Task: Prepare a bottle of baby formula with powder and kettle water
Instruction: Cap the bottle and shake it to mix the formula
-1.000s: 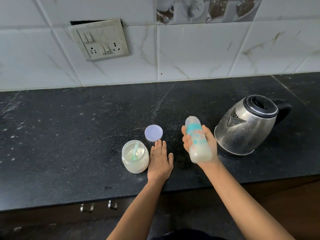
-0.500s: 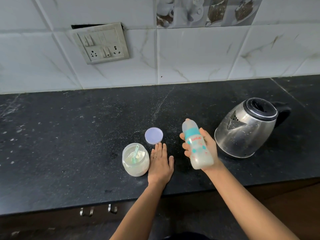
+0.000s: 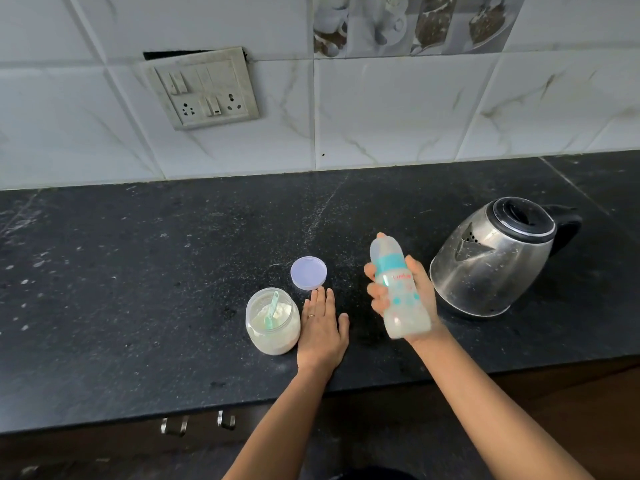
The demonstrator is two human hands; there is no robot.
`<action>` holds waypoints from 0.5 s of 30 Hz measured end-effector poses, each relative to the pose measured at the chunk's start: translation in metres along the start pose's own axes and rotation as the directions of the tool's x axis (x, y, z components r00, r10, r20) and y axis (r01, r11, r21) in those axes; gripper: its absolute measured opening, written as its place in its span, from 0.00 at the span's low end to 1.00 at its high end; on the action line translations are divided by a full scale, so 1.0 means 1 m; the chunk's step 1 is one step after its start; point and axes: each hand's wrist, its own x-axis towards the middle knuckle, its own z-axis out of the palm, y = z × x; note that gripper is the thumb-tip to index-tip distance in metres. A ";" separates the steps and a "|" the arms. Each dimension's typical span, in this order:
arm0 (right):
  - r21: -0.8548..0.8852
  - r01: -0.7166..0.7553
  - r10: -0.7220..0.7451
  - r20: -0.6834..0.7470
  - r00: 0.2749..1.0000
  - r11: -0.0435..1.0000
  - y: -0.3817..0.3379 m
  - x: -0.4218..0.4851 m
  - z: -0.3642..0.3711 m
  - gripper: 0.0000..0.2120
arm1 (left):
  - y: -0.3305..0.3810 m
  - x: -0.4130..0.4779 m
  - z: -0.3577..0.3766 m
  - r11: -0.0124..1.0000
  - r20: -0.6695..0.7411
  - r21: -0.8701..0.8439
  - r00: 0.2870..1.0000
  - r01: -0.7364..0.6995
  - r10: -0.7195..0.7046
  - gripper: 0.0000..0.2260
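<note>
Bottle [image 3: 398, 289] barely shifted, blurred, in right fingers [image 3: 375, 293] clamped round it; left fingers [image 3: 320, 303] flat, together.

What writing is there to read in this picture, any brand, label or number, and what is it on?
Baby bottle: one short red brand word below the teal collar, too blurred to read.
Kettle: no text shows.
Powder jar and its lid: no label shows.
Switch plate: no readable marking.
</note>
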 end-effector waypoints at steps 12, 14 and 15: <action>-0.066 -0.027 0.028 0.007 1.000 0.997 0.000 0.001 0.007 0.30 | 0.000 0.001 -0.001 1.000 0.001 -0.016 1.000 -0.006 0.006 0.27; 0.185 0.061 -0.033 -0.148 0.988 0.981 -0.002 0.006 0.011 0.31 | -0.001 0.001 -0.002 1.000 0.000 -0.007 1.000 -0.003 0.003 0.27; 0.286 0.047 -0.005 -0.144 0.990 0.957 -0.002 0.007 0.013 0.29 | -0.001 0.001 -0.002 1.000 0.004 -0.001 1.000 -0.002 0.002 0.27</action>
